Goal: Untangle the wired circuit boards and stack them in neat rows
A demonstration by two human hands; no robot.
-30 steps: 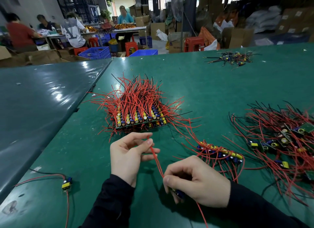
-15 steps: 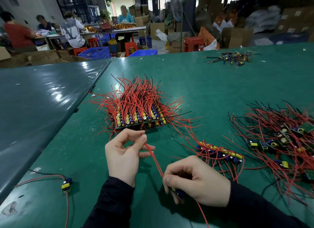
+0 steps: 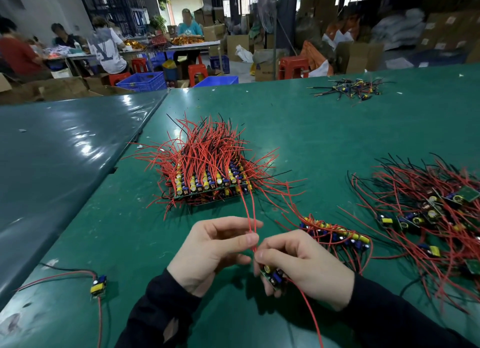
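- Head view: the right hand [image 3: 304, 267] has its fingers curled round a small board [image 3: 272, 276], which sits low in the palm just above the desk [image 3: 298, 124], near the front edge.
- Two red wires [image 3: 250, 218] rise from that board toward the stack [image 3: 207, 176]; the left hand [image 3: 210, 251] pinches them between thumb and forefinger close to the right fingers. Another red lead [image 3: 309, 308] trails down out of the right hand.
- The step seems to be straightening the leads before the board joins the stack. To do it well, I would keep the board firmly held and draw the left pinch slowly along both wires away from the board, so they come out parallel and do not snag the stack's splayed wires.
- A risk: the wire tips reach the stack's front row, so a quick pull could drag boards out of line.
- The stack stands in neat rows mid-desk, wires bristling up. A short row [image 3: 335, 234] lies just right of the hands; the tangled pile [image 3: 426, 212] lies further right, well apart from the stack.
- One loose board [image 3: 98, 286] lies at the left near the edge; a small far pile [image 3: 350, 88] lies at the back.
- Containers: none on the desk. Blue crates [image 3: 145, 81] stand on the floor behind; their contents cannot be made out.
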